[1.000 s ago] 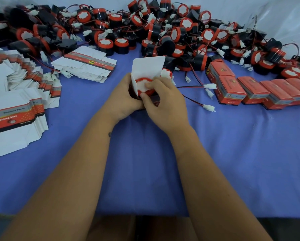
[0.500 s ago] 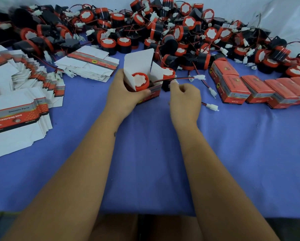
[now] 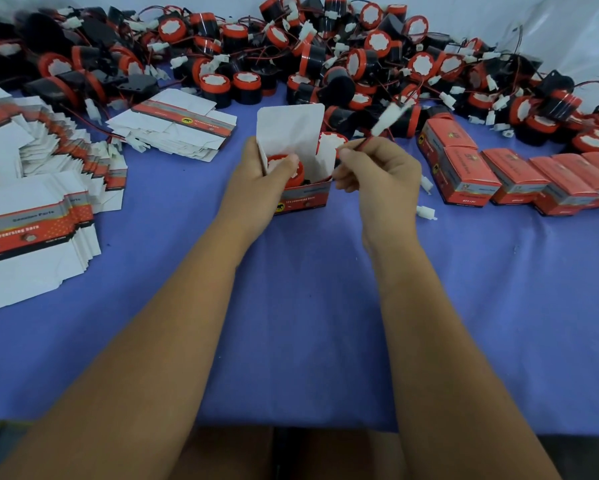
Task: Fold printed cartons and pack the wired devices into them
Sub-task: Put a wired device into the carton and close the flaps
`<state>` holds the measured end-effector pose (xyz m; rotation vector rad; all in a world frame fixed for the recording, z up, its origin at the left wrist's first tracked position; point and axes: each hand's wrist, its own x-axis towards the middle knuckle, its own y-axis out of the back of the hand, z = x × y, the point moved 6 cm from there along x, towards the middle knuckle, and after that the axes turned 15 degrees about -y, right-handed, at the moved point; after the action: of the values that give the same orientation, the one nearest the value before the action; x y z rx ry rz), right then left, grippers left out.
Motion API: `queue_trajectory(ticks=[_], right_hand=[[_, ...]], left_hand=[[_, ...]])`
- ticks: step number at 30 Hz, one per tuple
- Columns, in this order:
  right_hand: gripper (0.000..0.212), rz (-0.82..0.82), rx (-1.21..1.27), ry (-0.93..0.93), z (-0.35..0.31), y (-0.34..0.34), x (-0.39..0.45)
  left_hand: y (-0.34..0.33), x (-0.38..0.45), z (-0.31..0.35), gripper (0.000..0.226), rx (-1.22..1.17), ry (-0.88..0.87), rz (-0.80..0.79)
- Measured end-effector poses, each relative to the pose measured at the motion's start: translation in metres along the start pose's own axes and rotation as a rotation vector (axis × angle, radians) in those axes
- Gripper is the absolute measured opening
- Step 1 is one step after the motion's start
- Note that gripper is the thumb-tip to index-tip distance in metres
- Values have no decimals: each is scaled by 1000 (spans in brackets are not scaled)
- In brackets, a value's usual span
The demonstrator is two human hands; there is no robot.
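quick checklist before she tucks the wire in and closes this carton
1. Device seated in the open carton: ok, left hand grips the carton, thumb pressing the device down.
2. Wire held: ok, right hand pinches the red wire near the white connector.
3. Connector inside the carton: not ok, it sticks up outside.
4. Top flap free to fold: ok, standing upright.
5. Wire clear of the loose device pile: cannot tell.

Both hands (image 3: 256, 174) (image 3: 381, 171) curled, gripping.
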<state>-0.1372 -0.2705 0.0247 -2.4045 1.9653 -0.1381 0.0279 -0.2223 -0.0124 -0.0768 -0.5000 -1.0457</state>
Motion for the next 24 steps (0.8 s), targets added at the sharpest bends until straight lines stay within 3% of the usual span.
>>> queue_trajectory(ticks=[6, 10, 14, 20, 24], right_hand=[[18, -148, -430, 83, 7, -32, -10], [28, -247, -105, 1, 5, -35, -14], [43, -104, -131, 51, 5, -23, -8], [36, 40, -179, 53, 3, -14, 0], [19, 104, -167, 39, 1, -7, 0]], left_hand=[[0, 1, -1, 28, 34, -4, 8], [1, 4, -4, 32, -23, 20, -24], [-2, 3, -3, 45, -55, 9, -139], [-6, 2, 0, 45, -67, -27, -254], [-10, 1, 0, 46, -95, -23, -303]])
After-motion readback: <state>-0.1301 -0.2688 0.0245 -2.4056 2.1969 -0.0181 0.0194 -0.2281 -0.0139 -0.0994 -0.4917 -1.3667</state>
